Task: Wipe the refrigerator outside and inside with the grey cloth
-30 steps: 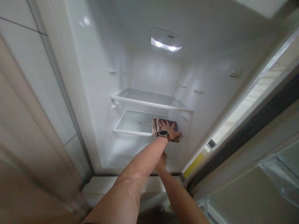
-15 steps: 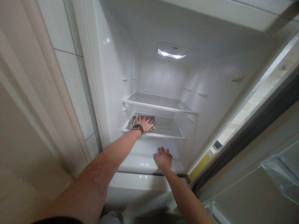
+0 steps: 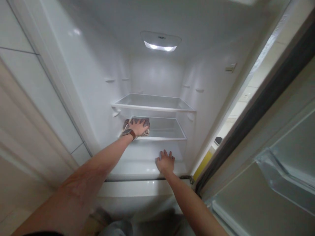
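Observation:
Inside an open white fridge, my left hand (image 3: 138,126), with a watch on its wrist, lies flat with spread fingers on a grey-brown patterned cloth (image 3: 146,122). The cloth rests on the front left corner of the lower glass shelf (image 3: 167,132). My right hand (image 3: 164,161) rests open, fingers spread, on the fridge floor (image 3: 137,167) below that shelf. It holds nothing.
An upper glass shelf (image 3: 152,103) sits just above the lower one. The fridge lamp (image 3: 160,44) glows in the ceiling. The open fridge door (image 3: 265,183) with a clear door bin stands at the right. A tiled wall (image 3: 22,82) borders the left.
My left hand slid the cloth from the shelf's right end to its left end. My right hand came out from behind my left arm and now lies flat on the fridge floor.

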Demonstrator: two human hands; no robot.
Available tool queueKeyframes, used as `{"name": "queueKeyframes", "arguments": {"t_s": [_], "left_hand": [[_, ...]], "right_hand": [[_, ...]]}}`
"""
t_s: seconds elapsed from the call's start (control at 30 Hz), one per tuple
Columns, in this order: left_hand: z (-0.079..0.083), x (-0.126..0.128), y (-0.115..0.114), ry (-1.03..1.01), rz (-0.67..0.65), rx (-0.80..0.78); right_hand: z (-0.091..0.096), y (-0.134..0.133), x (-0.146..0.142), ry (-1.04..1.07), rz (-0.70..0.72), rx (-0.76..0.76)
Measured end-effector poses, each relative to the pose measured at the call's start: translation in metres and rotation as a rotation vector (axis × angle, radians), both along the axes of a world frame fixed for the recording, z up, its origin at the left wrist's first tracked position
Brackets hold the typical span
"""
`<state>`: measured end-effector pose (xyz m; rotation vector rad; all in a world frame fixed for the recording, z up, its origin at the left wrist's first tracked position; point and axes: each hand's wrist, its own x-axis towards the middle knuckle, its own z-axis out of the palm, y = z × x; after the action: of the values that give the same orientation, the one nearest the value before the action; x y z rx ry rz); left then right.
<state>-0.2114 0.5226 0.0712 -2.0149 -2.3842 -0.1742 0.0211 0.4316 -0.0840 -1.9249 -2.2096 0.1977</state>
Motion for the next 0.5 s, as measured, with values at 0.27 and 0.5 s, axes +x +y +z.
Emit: {"name": "queueKeyframes", "arguments": {"t_s": [0.27, 0.5], "left_hand": [[-0.002, 0.034, 0.02, 0.02, -0.073, -0.03], [0.002, 0.121, 0.036, -0.022, -0.221, 0.016]], "right_hand": [[-0.003, 0.001, 0.0, 0.057, -0.002, 0.018], [-0.005, 0.001, -0.003, 0.071, -0.014, 0.061]]}}
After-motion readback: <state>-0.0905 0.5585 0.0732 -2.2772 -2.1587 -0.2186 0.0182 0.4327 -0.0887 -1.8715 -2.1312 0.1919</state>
